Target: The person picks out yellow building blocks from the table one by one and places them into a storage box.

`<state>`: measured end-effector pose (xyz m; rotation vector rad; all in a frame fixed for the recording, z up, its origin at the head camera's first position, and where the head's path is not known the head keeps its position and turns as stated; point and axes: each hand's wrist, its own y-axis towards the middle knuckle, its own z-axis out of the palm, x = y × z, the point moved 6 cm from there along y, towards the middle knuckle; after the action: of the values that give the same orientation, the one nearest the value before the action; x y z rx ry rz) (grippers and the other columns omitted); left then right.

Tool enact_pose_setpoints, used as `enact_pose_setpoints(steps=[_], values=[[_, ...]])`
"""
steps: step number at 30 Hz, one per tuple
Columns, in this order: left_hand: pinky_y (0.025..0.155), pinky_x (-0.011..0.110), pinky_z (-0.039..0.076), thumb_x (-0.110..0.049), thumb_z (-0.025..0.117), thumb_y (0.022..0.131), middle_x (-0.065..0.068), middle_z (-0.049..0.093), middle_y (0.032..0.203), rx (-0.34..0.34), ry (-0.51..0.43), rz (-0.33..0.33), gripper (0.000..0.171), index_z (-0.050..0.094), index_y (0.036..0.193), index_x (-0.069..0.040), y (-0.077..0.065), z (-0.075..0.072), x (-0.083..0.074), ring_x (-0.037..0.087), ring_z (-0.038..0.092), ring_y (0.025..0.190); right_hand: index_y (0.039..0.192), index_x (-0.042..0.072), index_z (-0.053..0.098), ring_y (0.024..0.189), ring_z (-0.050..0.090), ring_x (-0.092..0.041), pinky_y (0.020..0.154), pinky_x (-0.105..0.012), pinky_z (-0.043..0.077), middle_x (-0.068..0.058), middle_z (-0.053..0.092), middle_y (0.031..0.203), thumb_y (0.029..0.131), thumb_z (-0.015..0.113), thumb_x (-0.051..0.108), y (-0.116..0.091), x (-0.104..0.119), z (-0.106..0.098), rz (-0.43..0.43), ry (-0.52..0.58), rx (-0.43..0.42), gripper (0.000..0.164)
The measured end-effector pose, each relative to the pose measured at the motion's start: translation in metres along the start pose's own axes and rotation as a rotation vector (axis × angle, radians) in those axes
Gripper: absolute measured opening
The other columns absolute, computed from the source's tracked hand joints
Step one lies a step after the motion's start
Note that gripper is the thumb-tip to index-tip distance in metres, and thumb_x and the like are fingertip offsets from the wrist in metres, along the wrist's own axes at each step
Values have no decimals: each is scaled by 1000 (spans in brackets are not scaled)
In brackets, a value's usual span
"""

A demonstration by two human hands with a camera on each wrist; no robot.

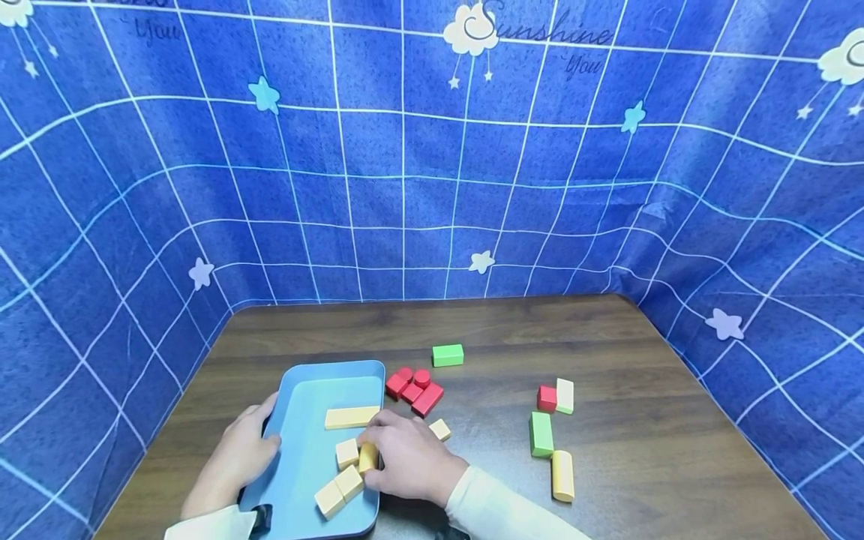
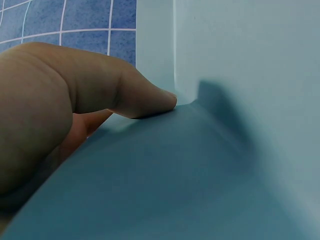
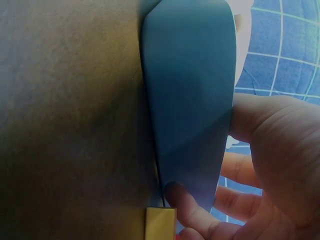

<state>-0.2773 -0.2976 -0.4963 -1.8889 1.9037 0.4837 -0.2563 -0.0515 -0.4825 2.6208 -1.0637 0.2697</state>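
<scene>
In the head view my left hand (image 1: 246,446) grips the left rim of a blue tray (image 1: 290,420); the left wrist view has the thumb (image 2: 145,97) over the tray wall (image 2: 150,175). My right hand (image 1: 412,454) reaches across the opposite rim and pinches a yellow cylinder block (image 1: 367,457) inside the tray. Pale wooden cubes (image 1: 347,454) lie close beside it, and a long pale block (image 1: 352,418) is further back. From the right wrist, fingers (image 3: 190,207) show at the tray's outer wall (image 3: 190,100), while the cylinder is hidden.
Right of the tray lie several red blocks (image 1: 427,399), a green block (image 1: 448,355) and a pale cube (image 1: 440,430). Further right are a red cube (image 1: 547,399), a whitish-green block (image 1: 565,396), a green block (image 1: 541,434) and a yellow cylinder (image 1: 562,476). Blue cloth (image 1: 405,150) surrounds the table.
</scene>
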Motion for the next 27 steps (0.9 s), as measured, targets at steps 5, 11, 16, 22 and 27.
enact_pose_setpoints(steps=[5,11,16,22,27], values=[[88,65,39,-7,52,85,33,35,136,-8,6,12,69,21,146,2,0,-1,0,49,35,119,114,31,66,89,48,1,65,-28,43,12,53,111,75,70,41,0,2,0,-7,-28,-1,41],[88,64,39,-6,52,84,32,37,135,-30,10,24,69,23,146,2,1,0,1,48,36,118,116,33,66,93,47,0,63,-28,42,10,53,114,76,68,42,-1,4,-2,-18,-69,2,41],[90,65,38,-7,52,84,32,35,136,-16,9,15,69,22,146,2,0,0,1,49,35,119,116,34,66,94,46,0,64,-28,42,11,53,113,76,68,44,-2,3,-2,-25,-86,-9,41],[90,66,37,-7,51,84,32,35,136,-20,6,14,69,22,146,2,0,0,1,49,34,119,116,34,66,100,45,1,64,-29,38,10,54,114,75,67,45,-2,3,-2,-35,-88,-24,42],[89,66,38,-7,51,84,32,36,136,-17,6,6,69,22,147,1,1,1,1,49,35,119,114,35,66,100,44,1,65,-29,38,11,54,114,76,67,45,-3,2,-6,-41,-63,-30,40]])
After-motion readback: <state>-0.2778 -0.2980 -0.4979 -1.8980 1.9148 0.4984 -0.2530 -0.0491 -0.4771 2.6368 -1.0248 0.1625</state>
